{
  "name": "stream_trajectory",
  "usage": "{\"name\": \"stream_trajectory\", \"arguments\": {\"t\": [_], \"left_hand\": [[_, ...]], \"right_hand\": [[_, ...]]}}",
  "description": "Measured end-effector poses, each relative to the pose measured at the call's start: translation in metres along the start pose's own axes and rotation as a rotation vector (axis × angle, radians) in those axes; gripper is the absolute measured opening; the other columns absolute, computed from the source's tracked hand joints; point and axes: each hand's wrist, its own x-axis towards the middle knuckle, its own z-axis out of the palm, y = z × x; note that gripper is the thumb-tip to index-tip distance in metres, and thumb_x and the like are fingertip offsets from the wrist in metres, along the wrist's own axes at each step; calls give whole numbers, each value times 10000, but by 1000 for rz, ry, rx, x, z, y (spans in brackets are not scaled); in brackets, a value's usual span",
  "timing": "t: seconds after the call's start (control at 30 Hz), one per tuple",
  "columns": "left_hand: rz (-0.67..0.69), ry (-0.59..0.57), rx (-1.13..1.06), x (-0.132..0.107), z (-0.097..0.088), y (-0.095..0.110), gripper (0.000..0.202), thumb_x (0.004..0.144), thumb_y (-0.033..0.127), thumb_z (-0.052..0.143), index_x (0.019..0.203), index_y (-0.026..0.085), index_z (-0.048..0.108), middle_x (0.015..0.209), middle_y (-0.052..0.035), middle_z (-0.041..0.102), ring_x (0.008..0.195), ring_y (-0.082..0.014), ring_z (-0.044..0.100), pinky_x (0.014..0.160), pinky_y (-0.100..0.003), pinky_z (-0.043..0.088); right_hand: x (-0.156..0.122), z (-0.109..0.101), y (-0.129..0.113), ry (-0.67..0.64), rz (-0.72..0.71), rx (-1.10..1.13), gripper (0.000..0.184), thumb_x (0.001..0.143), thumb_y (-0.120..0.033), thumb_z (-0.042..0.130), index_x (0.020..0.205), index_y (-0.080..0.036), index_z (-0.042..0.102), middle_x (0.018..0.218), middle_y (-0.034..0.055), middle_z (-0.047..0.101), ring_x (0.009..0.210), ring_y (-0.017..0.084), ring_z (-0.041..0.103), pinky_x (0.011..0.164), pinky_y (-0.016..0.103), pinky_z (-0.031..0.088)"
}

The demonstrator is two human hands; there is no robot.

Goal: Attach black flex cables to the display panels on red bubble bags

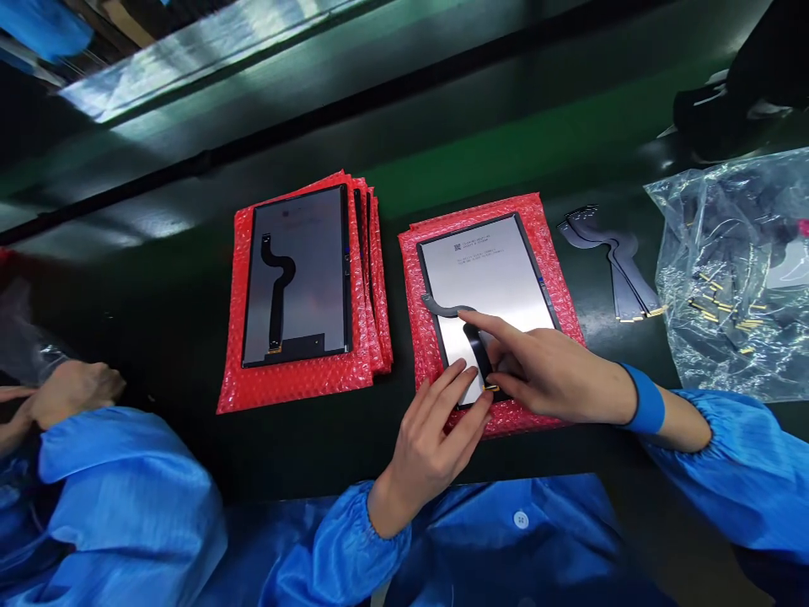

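A display panel lies with its silver back up on red bubble wrap. A dark flat flex cable curves across the panel, its far end reaching past the left edge. My right hand is on this cable: the index finger presses near the bend, and the thumb and other fingers close in by the gold connector at the lower end. My left hand lies with fingers stretched out on the panel's lower edge, the fingertips beside that connector. Part of the cable is hidden under my right hand.
To the left, another panel with a black flex cable tops a stack of red bubble-wrap sheets. Loose flex cables and a clear bag of more lie at right. A co-worker's hand is at far left.
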Motion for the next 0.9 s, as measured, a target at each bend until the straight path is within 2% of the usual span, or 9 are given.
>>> {"name": "stream_trajectory", "arguments": {"t": [0.1,0.17,0.47,0.7,0.9], "left_hand": [[27,-75,66,-4,-2,-2,420,916,138,719,1324,111,621,1388,-207,601,1343,-356,583,967,-506,615],[34,-100,91,-5,-2,-3,429,925,137,702,1344,99,613,1413,-212,583,1363,-355,567,989,-496,609],[12,-121,94,-6,-1,2,450,932,176,694,1352,45,597,1448,-220,541,1427,-330,495,1140,-445,535],[38,-151,180,-6,0,3,436,968,203,636,1365,34,578,1451,-225,537,1419,-347,500,1101,-450,562],[44,-172,297,-7,1,8,428,1009,215,542,1396,34,559,1472,-216,538,1388,-344,531,1007,-439,609]], "right_hand": [[1,2,2,0,26,-3,852,909,-87,554,1652,-215,157,978,-27,652,641,72,515,611,223,347],[1,3,3,-6,31,6,861,907,-89,560,1655,-220,153,987,-26,656,641,71,520,611,222,349],[6,5,7,-2,32,77,864,891,-71,587,1655,-188,200,1050,5,660,666,69,532,616,226,382],[9,4,4,-3,65,110,879,865,-35,586,1653,-182,224,1014,2,639,684,73,542,626,231,397],[13,2,3,-20,110,139,874,864,-33,617,1644,-180,251,1003,-6,641,702,70,556,639,226,416]]}}
